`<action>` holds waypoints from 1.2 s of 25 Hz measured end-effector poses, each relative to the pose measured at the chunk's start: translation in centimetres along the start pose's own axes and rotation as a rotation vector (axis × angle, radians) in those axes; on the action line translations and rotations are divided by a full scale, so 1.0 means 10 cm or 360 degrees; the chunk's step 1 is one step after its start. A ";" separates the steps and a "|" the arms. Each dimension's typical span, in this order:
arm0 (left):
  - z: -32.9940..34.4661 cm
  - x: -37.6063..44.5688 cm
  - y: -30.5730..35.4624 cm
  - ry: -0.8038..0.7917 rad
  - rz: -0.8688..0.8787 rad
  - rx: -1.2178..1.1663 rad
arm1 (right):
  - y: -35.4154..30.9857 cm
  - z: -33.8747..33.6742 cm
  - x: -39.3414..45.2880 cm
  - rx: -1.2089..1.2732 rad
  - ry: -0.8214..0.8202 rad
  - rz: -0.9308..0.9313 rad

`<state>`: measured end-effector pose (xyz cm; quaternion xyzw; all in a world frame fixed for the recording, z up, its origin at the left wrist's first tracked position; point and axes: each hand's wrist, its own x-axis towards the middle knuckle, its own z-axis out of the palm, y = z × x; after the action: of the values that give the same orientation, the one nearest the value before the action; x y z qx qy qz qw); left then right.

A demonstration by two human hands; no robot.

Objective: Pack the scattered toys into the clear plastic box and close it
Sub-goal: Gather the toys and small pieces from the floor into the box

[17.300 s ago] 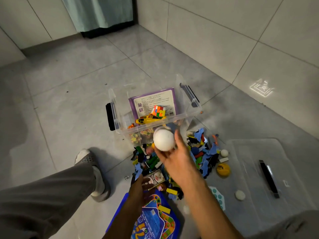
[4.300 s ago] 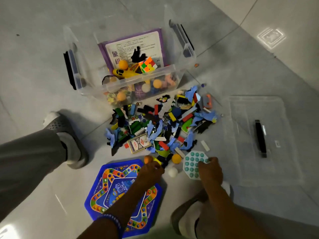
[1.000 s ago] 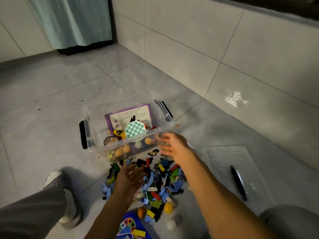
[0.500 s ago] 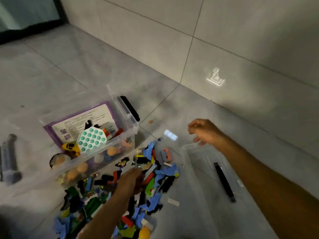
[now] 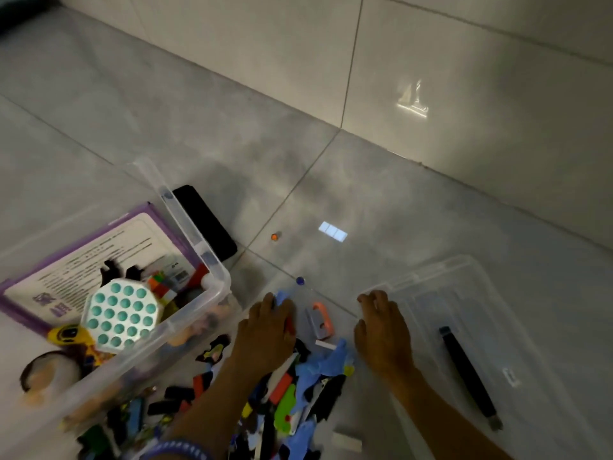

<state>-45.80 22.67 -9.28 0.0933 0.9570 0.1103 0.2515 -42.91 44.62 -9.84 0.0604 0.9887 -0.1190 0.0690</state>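
The clear plastic box [image 5: 212,260] stands open at the left. It holds a purple booklet [image 5: 99,247], a teal-dotted pop toy [image 5: 121,315], a colour cube [image 5: 162,283] and a yellow toy [image 5: 68,335]. A pile of scattered toy pieces [image 5: 298,393] lies on the floor in front of the box. My left hand [image 5: 268,330] rests palm down on the pile's far end, with its fingertips on a blue piece [image 5: 282,298]. My right hand [image 5: 381,330] is on the floor at the pile's right side, fingers bent down, holding nothing I can see. An orange and grey piece [image 5: 320,320] lies between my hands.
The clear lid [image 5: 464,293] with a black handle [image 5: 464,370] lies flat just right of my right hand. An orange bead [image 5: 274,237] and a blue marble [image 5: 300,280] lie loose on the tiles beyond the pile. A tiled wall runs along the back.
My right hand has come down from the air to the floor beside the lid's corner. My left hand has slid forward onto the far end of the pile. The view has tipped down and closer.
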 end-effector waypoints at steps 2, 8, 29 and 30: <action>0.19 -0.08 -0.01 -0.0150 -0.0081 0.0116 | 0.04 0.21 -0.16 -0.0168 0.0186 -0.0211; 0.45 -0.27 0.04 -0.0027 -0.0080 0.0047 | 0.08 0.50 -0.48 -0.0252 0.0273 -0.0301; 0.48 -0.38 -0.26 0.0072 0.0179 -0.0321 | -0.87 0.05 0.84 0.1177 -0.0196 0.0471; 0.45 -0.40 -0.29 0.0073 0.0222 -0.0343 | -0.96 0.14 0.91 0.0730 -0.0186 0.0147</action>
<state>-40.49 19.67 -12.06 0.1295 0.9363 0.2320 0.2299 -53.02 35.94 -10.40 0.1126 0.9263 -0.3403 0.1160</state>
